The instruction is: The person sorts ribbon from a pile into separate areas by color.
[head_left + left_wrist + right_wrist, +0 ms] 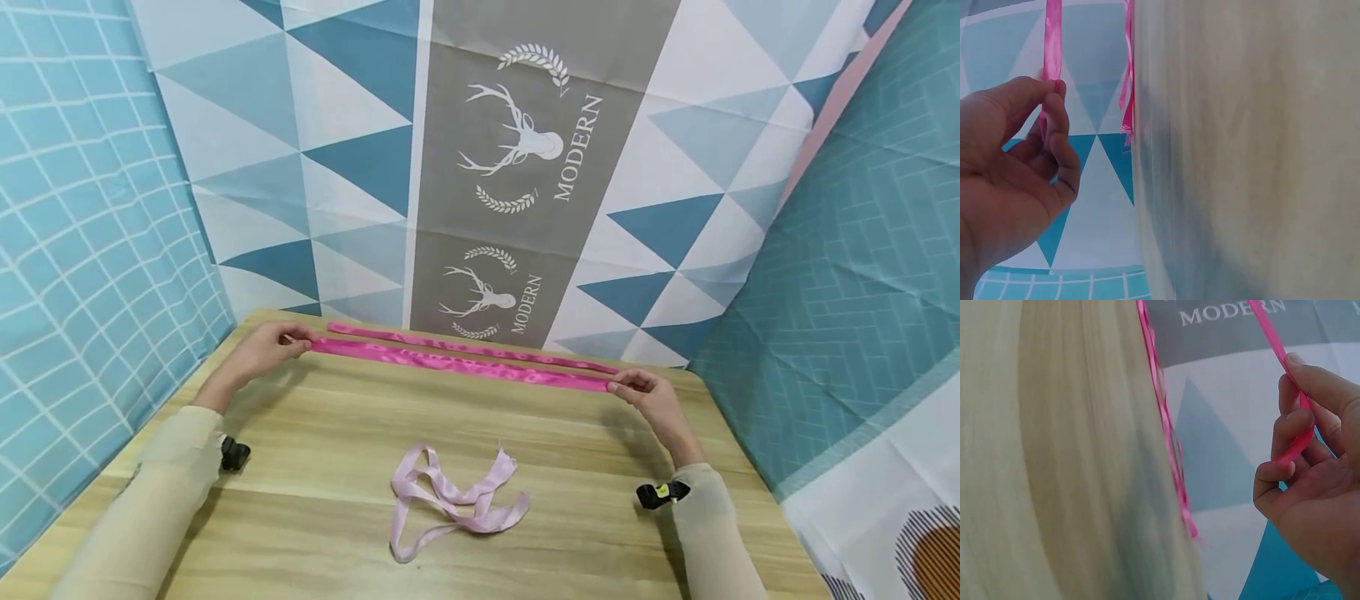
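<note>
A bright pink satin ribbon point(450, 363) is stretched nearly straight between the two hands, above the far part of the table. My left hand point(268, 348) pinches its left end between thumb and fingers, as the left wrist view also shows. At the other end, my right hand point(651, 402) pinches the ribbon, and in the right wrist view a short tail curls down among the fingers point(1291, 428). Behind it, along the table's far edge, lies a second length of bright pink ribbon point(465, 345), seen with loose ends in both wrist views.
A pale pink ribbon point(457, 504) lies in loose loops on the wooden table point(315, 492), nearer the body. Patterned cloth point(360, 167) hangs close behind the table, with blue gridded cloth point(90, 250) on the left and teal cloth point(847, 333) on the right.
</note>
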A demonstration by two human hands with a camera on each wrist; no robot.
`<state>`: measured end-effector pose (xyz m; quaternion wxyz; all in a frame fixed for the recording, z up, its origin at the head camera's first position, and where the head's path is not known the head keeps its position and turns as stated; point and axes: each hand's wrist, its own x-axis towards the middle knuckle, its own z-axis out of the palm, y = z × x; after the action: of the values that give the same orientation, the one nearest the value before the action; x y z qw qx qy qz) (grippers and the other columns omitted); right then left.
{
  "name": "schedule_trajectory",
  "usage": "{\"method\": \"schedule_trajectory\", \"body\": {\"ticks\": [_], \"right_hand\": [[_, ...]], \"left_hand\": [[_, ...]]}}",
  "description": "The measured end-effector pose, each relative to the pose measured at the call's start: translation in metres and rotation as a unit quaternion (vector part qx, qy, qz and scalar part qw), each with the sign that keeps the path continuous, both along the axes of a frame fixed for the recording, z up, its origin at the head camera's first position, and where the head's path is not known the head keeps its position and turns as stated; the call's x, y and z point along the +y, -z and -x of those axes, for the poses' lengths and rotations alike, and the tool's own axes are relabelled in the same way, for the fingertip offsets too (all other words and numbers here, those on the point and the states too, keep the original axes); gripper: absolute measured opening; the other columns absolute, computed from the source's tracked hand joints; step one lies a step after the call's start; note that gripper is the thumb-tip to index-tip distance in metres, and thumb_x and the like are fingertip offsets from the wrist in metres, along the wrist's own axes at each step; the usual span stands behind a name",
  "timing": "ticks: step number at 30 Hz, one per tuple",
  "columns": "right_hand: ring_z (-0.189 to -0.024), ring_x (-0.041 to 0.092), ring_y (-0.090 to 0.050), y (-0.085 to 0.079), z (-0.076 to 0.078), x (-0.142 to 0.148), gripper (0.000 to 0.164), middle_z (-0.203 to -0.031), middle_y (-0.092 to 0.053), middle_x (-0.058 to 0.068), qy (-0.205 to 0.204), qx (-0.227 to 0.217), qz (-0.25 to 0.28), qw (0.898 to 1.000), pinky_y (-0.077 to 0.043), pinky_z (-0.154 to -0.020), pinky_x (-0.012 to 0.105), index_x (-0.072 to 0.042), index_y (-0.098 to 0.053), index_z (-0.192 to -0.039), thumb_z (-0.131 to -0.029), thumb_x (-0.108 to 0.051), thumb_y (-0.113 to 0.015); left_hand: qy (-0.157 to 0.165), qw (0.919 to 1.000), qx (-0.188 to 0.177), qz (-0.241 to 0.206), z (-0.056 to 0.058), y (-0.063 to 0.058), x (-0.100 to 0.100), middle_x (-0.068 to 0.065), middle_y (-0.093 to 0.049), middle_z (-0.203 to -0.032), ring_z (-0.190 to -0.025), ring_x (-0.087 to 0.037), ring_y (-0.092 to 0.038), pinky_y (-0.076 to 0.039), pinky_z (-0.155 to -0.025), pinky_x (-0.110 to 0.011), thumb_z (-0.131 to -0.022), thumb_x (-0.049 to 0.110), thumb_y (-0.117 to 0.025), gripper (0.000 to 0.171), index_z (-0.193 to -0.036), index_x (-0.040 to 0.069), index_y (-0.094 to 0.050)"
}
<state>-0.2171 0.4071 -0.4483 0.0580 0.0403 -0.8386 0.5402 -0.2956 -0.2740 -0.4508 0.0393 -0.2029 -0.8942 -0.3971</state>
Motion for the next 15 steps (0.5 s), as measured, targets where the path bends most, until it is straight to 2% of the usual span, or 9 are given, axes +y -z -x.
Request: {"method": "schedule_trajectory", "body": {"ticks": [3, 5, 12, 15], "right_hand": [[-0.095, 0.033, -0.061, 0.005, 0.004, 0.007, 0.039, -0.1, -0.068, 0.012, 0.004, -0.002, -0.006, 1.0, -0.052, -0.082, 0.038, 0.002, -0.068, -0.112, -0.093, -0.03, -0.078], [-0.096, 0.032, -0.062, 0.01, 0.007, 0.012, 0.037, -0.1, -0.069, 0.01, 0.012, -0.004, -0.012, 1.0, -0.052, -0.084, 0.039, 0.002, -0.069, -0.112, -0.093, -0.028, -0.078], [-0.094, 0.027, -0.064, 0.025, 0.017, 0.024, 0.032, -0.106, -0.07, 0.011, 0.036, -0.029, -0.039, 0.998, -0.054, -0.077, 0.035, 0.002, -0.07, -0.116, -0.095, -0.022, -0.076], [-0.093, 0.028, -0.064, 0.028, 0.02, 0.024, 0.031, -0.107, -0.069, 0.014, 0.042, -0.042, -0.034, 0.998, -0.053, -0.071, 0.033, 0.002, -0.069, -0.118, -0.097, -0.019, -0.074]], "left_hand": [[-0.008, 0.9998, 0.009, 0.019, 0.005, 0.004, 0.001, -0.017, -0.068, -0.109, -0.094, -0.032, -0.062, -0.051, -0.077, -0.038, -0.103, 0.011, -0.062, 0.019, -0.115, 0.0, -0.071], [-0.014, 0.9995, 0.001, 0.03, 0.007, 0.006, 0.002, -0.016, -0.068, -0.107, -0.093, -0.031, -0.061, -0.051, -0.076, -0.039, -0.103, 0.012, -0.062, 0.019, -0.114, -0.001, -0.071], [-0.025, 0.9964, -0.074, 0.034, 0.009, 0.007, 0.003, -0.02, -0.068, -0.098, -0.077, -0.031, -0.063, -0.052, -0.064, -0.039, -0.102, 0.013, -0.062, 0.028, -0.117, -0.01, -0.066], [-0.025, 0.9947, -0.09, 0.042, 0.013, 0.005, 0.006, -0.018, -0.068, -0.092, -0.073, -0.029, -0.061, -0.05, -0.062, -0.038, -0.102, 0.015, -0.062, 0.027, -0.113, -0.008, -0.068]]}}
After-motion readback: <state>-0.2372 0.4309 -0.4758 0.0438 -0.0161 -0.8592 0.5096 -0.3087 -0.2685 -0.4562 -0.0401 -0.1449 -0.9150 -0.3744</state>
